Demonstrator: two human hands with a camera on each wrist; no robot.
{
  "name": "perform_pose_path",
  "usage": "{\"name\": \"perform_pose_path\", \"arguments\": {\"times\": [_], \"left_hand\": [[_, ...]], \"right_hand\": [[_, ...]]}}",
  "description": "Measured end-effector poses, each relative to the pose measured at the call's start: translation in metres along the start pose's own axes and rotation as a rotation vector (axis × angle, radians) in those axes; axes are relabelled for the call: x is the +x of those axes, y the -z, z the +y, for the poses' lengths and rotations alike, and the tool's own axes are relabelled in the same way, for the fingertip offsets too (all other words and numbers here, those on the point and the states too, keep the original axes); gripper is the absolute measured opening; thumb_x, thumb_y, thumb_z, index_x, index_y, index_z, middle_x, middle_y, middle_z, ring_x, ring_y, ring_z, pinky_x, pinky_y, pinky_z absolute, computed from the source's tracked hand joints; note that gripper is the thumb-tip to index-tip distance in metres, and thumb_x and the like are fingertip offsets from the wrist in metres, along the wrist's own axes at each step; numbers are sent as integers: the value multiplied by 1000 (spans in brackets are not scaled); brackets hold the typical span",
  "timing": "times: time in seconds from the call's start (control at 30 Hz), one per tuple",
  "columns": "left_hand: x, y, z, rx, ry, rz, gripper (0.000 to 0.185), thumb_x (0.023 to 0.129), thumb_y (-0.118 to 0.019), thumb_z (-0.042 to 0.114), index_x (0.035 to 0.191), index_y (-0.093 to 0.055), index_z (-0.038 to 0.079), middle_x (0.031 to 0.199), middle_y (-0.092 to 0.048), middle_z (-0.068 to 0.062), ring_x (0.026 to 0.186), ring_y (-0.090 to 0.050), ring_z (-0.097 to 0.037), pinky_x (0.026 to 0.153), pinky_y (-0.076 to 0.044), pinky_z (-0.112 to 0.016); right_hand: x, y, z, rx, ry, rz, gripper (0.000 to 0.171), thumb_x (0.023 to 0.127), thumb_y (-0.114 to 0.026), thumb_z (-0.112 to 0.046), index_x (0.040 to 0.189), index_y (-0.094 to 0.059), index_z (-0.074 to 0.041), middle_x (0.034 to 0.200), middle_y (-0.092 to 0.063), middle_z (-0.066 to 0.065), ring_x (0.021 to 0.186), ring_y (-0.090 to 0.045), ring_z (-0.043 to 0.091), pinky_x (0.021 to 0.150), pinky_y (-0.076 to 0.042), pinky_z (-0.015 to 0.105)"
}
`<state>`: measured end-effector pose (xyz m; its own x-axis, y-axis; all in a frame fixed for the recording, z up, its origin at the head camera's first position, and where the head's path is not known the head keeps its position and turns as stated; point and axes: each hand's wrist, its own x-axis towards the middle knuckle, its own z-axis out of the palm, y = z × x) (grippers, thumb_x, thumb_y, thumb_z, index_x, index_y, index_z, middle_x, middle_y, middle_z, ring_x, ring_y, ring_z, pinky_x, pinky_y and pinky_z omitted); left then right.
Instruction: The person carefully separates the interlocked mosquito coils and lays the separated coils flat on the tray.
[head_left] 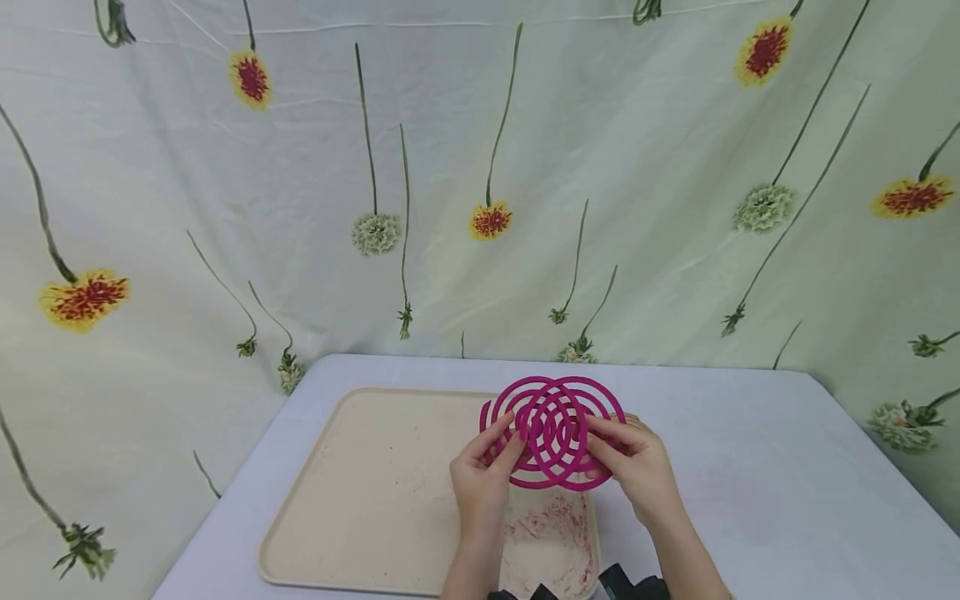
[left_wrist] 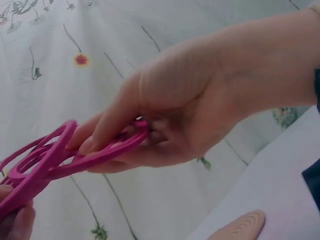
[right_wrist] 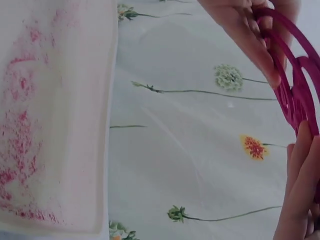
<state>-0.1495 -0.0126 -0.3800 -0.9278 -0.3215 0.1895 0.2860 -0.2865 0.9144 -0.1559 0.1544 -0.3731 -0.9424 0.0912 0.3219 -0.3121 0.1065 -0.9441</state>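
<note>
A floral cloth (head_left: 480, 167) hangs behind a white surface (head_left: 750, 467). On the surface lies a beige tray (head_left: 360, 500) with pink crumbs at its near right corner. Above the tray's right end, two pink coils (head_left: 553, 432), interlocked, are held upright in the air. The left hand (head_left: 483, 483) pinches the coils' left side with curled fingers and thumb; the right hand (head_left: 637, 471) grips their right side the same way.
</note>
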Motion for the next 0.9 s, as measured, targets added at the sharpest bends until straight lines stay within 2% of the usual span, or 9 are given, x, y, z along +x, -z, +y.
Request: {"name": "perform_pose_path", "arguments": {"times": [0.13,0.27,0.37,0.43,0.57,0.63,0.67,0.77,0.9], "left_hand": [[-6,-9,-8,-70,-30,58,32,84,-71,16,114,-67,2,99,-67,-11,85,-64,-14,75,-54,-26],[-5,-6,-9,-91,-37,-26,33,86,-69,18,113,-66,-1,102,-67,-10,91,-66,-17,77,-53,-30],[1,7,-3,-41,-20,-202,28,87,-67,13,108,-66,-6,99,-67,-12,87,-65,-15,78,-54,-28],[7,19,2,36,-29,-346,25,87,-67,9,106,-66,-7,96,-66,-14,82,-62,-11,74,-54,-23],[15,41,10,166,-17,-645,25,85,-67,3,108,-65,-7,100,-64,-21,75,-60,-8,68,-54,-20],[19,48,13,203,19,-778,28,84,-67,2,109,-64,-8,103,-63,-24,75,-61,-7,69,-54,-22],[20,51,14,212,37,-836,29,83,-66,0,110,-63,-10,104,-63,-26,76,-64,-8,70,-55,-24],[25,55,16,258,71,-950,27,82,-67,-1,107,-63,-10,99,-64,-22,78,-65,-10,71,-55,-26],[30,58,18,316,71,-1010,23,81,-68,0,103,-65,-7,91,-66,-15,75,-64,-10,70,-56,-28]], "right_hand": [[-1,-9,2,67,30,102,25,84,-64,7,109,-65,10,96,-54,8,87,-56,15,70,-56,27],[-2,-4,0,36,1,89,24,86,-64,1,109,-65,8,93,-55,7,75,-57,12,62,-56,25],[-2,11,-3,-18,-21,-33,26,87,-64,-2,110,-64,8,95,-57,13,74,-58,16,59,-55,27],[0,23,-4,-43,-17,-147,25,86,-65,-3,109,-64,8,104,-58,19,88,-60,24,64,-56,29],[3,42,0,-58,17,-440,27,86,-64,-3,111,-63,7,115,-53,27,96,-59,31,69,-57,33],[5,46,2,-35,39,-577,26,86,-63,-2,111,-62,6,113,-53,27,93,-61,28,68,-57,36],[5,46,3,-23,47,-634,26,86,-63,-1,111,-62,5,108,-54,25,83,-63,23,66,-57,37],[6,48,5,-8,55,-745,24,86,-62,0,110,-62,4,92,-58,17,72,-60,11,62,-57,31],[6,50,6,6,65,-848,21,87,-61,1,108,-63,4,79,-59,14,66,-53,4,59,-54,25]]}}
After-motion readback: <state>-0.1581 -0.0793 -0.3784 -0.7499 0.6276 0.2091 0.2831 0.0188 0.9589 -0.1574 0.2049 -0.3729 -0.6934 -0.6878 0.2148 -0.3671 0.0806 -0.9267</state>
